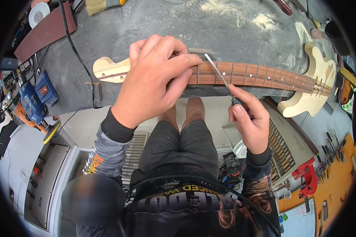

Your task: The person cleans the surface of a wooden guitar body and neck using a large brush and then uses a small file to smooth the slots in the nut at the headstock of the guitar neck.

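A pale, unfinished electric guitar lies along the workbench, its headstock [108, 68] at the left and its wooden body [298, 103] at the right. My left hand [154, 79] is closed over the guitar neck [245, 74] near the headstock, thumb and forefinger resting toward the fretboard. Whatever may lie under those fingers is hidden. Between the thumb and fingers of my right hand [251, 118] is a thin, dark-handled tool with a grey metal blade [216, 70]. Its blade slants up and left across the fretboard, the tip near my left forefinger; contact with the frets is unclear.
The dark workbench [106, 31] carries sawdust and a black cable [73, 47]. A blue power sander [32, 102] hangs by its left side. A brush [97, 6] lies at the far edge. To the right are a red clamp [306, 177] and a wooden tool board [336, 193].
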The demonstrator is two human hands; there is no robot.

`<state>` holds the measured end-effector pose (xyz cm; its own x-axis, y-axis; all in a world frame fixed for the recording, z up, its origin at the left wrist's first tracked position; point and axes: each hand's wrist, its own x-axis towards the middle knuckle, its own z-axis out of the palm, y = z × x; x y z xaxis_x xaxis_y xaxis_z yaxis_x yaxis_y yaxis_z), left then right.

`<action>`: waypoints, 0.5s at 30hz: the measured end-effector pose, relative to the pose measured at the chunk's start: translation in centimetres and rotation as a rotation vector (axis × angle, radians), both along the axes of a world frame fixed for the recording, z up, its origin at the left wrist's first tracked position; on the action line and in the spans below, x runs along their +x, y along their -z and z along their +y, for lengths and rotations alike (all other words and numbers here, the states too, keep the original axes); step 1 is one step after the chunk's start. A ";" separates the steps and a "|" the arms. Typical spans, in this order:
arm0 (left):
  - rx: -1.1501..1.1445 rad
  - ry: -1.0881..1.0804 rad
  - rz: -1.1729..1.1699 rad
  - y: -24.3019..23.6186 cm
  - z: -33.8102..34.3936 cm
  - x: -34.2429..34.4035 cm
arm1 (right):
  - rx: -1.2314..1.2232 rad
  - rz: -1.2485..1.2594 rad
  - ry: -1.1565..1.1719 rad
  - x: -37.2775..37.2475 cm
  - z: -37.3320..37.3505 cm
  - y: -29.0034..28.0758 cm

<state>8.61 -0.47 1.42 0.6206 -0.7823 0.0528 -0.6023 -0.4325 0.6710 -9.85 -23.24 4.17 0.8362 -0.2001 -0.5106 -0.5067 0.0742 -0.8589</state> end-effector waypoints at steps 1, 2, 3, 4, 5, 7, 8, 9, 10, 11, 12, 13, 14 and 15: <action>0.000 -0.002 0.000 0.0 0.3 0.1 | 0.124 0.072 0.010 0.1 -0.2 -0.2; 0.002 -0.024 -0.020 0.1 0.8 0.3 | 0.248 0.144 0.020 0.3 -0.4 -0.3; 0.004 -0.046 -0.039 0.1 1.1 0.4 | 0.247 0.144 0.018 0.5 -0.6 -0.4; 0.002 -0.048 -0.038 0.2 1.5 0.4 | 0.257 0.161 -0.007 0.7 -0.9 -0.5; -0.012 -0.090 -0.037 0.4 1.9 0.3 | 0.264 0.170 -0.021 0.9 -0.9 -0.6; -0.027 -0.133 -0.035 0.4 2.2 0.1 | 0.192 0.155 -0.067 1.5 -1.0 -0.7; -0.029 -0.135 -0.047 0.4 2.1 0.0 | 0.117 0.131 -0.100 1.7 -1.0 -0.4; -0.032 -0.136 -0.059 0.4 2.0 -0.1 | 0.119 0.129 -0.100 2.3 -0.9 0.3; -0.030 -0.135 -0.061 0.4 2.0 -0.2 | -0.229 -0.134 -0.259 3.1 -0.8 1.2; -0.031 -0.131 -0.071 0.3 2.0 -0.2 | -0.397 -0.264 -0.350 3.7 -0.3 1.1; -0.040 -0.126 -0.077 0.5 1.9 -0.1 | -0.583 -0.391 -0.419 4.3 0.1 1.0; -0.045 -0.128 -0.073 0.8 2.0 -0.1 | -0.739 -0.342 -0.501 5.1 0.8 0.1; -0.067 -0.141 -0.082 0.9 2.1 0.0 | -0.895 -0.292 -0.577 5.6 1.3 -0.5; -0.088 -0.154 -0.091 1.0 2.2 0.0 | -0.946 -0.299 -0.613 5.7 1.4 -0.6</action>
<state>8.65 1.70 0.41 0.7220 -0.6685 0.1785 -0.5937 -0.4660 0.6560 -4.12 -21.81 4.80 0.9866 0.0839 -0.1399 -0.0034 -0.8469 -0.5317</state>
